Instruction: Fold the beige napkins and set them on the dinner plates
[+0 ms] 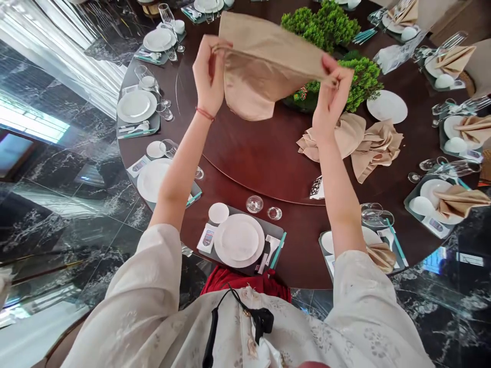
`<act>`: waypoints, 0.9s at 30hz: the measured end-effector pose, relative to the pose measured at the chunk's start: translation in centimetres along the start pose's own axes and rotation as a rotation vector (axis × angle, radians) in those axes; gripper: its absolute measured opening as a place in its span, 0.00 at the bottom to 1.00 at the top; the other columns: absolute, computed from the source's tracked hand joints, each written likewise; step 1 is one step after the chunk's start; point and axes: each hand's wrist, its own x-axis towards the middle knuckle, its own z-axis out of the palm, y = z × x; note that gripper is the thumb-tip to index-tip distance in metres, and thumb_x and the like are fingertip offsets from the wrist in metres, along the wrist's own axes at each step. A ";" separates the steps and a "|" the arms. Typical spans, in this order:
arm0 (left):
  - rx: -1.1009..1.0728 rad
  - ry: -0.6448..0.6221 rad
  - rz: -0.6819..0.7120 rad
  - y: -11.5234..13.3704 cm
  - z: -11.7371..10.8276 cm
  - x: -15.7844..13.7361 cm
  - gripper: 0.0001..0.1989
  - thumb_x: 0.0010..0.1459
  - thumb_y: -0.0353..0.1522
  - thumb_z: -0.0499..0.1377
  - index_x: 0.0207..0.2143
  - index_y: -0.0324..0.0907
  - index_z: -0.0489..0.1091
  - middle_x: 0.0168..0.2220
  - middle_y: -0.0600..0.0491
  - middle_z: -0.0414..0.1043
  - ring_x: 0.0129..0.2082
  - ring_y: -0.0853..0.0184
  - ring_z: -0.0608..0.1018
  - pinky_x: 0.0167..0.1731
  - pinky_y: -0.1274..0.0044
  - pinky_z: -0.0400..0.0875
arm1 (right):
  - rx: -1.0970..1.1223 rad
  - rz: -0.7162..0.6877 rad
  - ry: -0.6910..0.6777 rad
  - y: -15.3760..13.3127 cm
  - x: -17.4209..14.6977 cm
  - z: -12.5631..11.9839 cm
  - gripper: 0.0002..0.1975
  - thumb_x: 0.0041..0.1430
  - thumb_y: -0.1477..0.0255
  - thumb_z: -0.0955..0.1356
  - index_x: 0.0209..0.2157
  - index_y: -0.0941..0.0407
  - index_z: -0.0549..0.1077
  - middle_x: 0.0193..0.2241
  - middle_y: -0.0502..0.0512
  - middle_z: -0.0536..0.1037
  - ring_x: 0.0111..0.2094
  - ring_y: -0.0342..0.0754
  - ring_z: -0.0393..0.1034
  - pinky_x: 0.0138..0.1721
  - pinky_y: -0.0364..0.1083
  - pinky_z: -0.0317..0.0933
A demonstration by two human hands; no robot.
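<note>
A beige cloth napkin (264, 46) hangs stretched in the air above the dark red round table (249, 148). My left hand (210, 71) pinches its edge on the left, and my right hand (333, 92) grips the other end. Its upper part tips back while a lower flap droops toward the tabletop. Under my right forearm lie crumpled beige napkins (378, 145). Straight in front of me, a place setting holds stacked white plates (240, 239), a small white bowl (218, 213) and two glasses (254, 204).
Green potted plants (320, 28) stand mid-table behind the napkin. A white plate (387, 107) sits right of them. Settings with folded napkins (460, 200) line the right rim; settings with plates (137, 107) and glasses line the left. A small patterned card (317, 188) stands near the turntable's edge.
</note>
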 end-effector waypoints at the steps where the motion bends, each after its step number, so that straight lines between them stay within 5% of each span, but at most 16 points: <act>1: -0.020 0.045 0.087 -0.1 -1.2 -1.8 0.25 0.80 0.44 0.41 0.51 0.38 0.72 0.50 0.50 0.73 0.59 0.67 0.80 0.63 0.67 0.72 | -0.021 0.058 -0.008 -1.6 -2.1 0.4 0.08 0.78 0.64 0.63 0.46 0.53 0.68 0.57 0.51 0.78 0.65 0.45 0.72 0.71 0.51 0.64; 4: -0.071 0.010 0.122 -1.6 -3.0 -9.8 0.23 0.78 0.47 0.50 0.43 0.40 0.75 0.45 0.49 0.78 0.52 0.63 0.82 0.60 0.63 0.76 | -0.073 0.344 -0.073 -4.0 -10.8 1.7 0.15 0.76 0.54 0.63 0.44 0.52 0.67 0.58 0.57 0.78 0.64 0.48 0.73 0.70 0.55 0.65; 9: -0.143 -0.185 -0.254 -6.9 -0.6 -26.6 0.21 0.74 0.48 0.54 0.39 0.43 0.76 0.43 0.46 0.82 0.46 0.61 0.83 0.53 0.67 0.78 | -0.182 0.918 -0.304 -3.2 -25.9 3.2 0.23 0.69 0.45 0.64 0.40 0.51 0.66 0.55 0.65 0.81 0.59 0.55 0.77 0.62 0.54 0.70; 13: -0.209 -0.292 -0.682 -9.5 2.0 -36.5 0.16 0.69 0.44 0.58 0.40 0.41 0.77 0.41 0.44 0.82 0.42 0.59 0.84 0.48 0.67 0.80 | -0.188 1.300 -0.425 -2.5 -32.4 3.6 0.21 0.64 0.48 0.68 0.35 0.52 0.66 0.39 0.58 0.84 0.41 0.53 0.82 0.48 0.51 0.75; 16: -0.231 -0.325 -0.939 -10.0 3.3 -39.8 0.12 0.67 0.40 0.59 0.41 0.41 0.77 0.35 0.48 0.80 0.35 0.62 0.82 0.41 0.71 0.79 | -0.164 1.519 -0.447 -1.7 -34.5 3.6 0.20 0.58 0.51 0.72 0.34 0.53 0.68 0.28 0.49 0.79 0.22 0.45 0.75 0.33 0.46 0.72; 18: -0.157 -0.315 -1.033 -10.2 4.0 -40.7 0.10 0.67 0.37 0.58 0.41 0.42 0.77 0.29 0.53 0.75 0.30 0.65 0.78 0.36 0.74 0.76 | -0.192 1.621 -0.418 -1.1 -35.2 3.8 0.19 0.57 0.52 0.73 0.34 0.54 0.72 0.27 0.48 0.77 0.19 0.44 0.71 0.27 0.45 0.69; 23: 0.011 -0.217 -1.145 -11.0 5.6 -41.2 0.08 0.66 0.33 0.59 0.36 0.42 0.78 0.20 0.59 0.62 0.24 0.70 0.66 0.31 0.78 0.64 | -0.439 1.597 -0.368 0.6 -36.1 5.4 0.15 0.57 0.58 0.74 0.37 0.56 0.81 0.32 0.55 0.83 0.35 0.51 0.79 0.37 0.45 0.72; 27: -0.113 -0.010 -1.252 -11.4 6.8 -41.1 0.06 0.62 0.33 0.64 0.35 0.40 0.79 0.24 0.57 0.69 0.27 0.69 0.69 0.34 0.77 0.66 | -0.578 1.570 -0.298 1.4 -36.2 6.7 0.14 0.58 0.62 0.74 0.37 0.58 0.83 0.34 0.58 0.85 0.39 0.52 0.78 0.47 0.47 0.71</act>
